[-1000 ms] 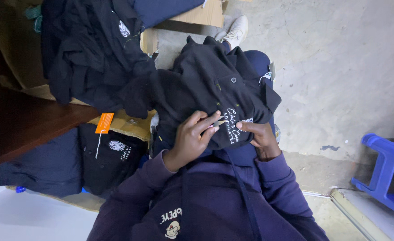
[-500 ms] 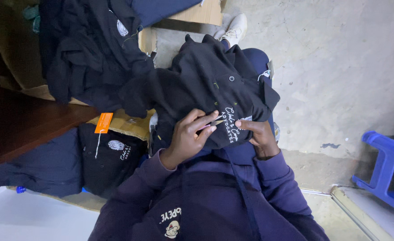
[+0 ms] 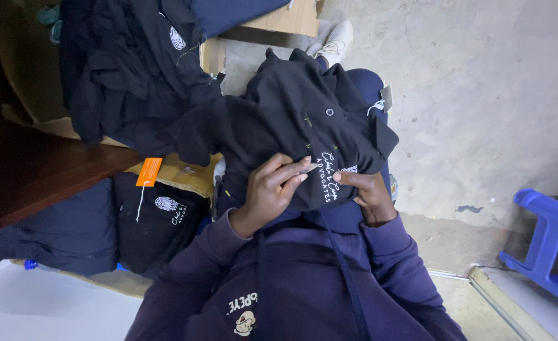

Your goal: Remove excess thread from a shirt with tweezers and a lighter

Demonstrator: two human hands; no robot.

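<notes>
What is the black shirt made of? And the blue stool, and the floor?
The black shirt looks like soft knit cloth: it folds and creases, with white stitched lettering. The blue stool looks like smooth moulded plastic with a slight sheen. The floor seems bare concrete, grey, rough and cracked.

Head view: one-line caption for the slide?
Seated person's left hand and right hand work on white embroidery of a black polo shirt on their lap, small tool in the left fingers.
</notes>
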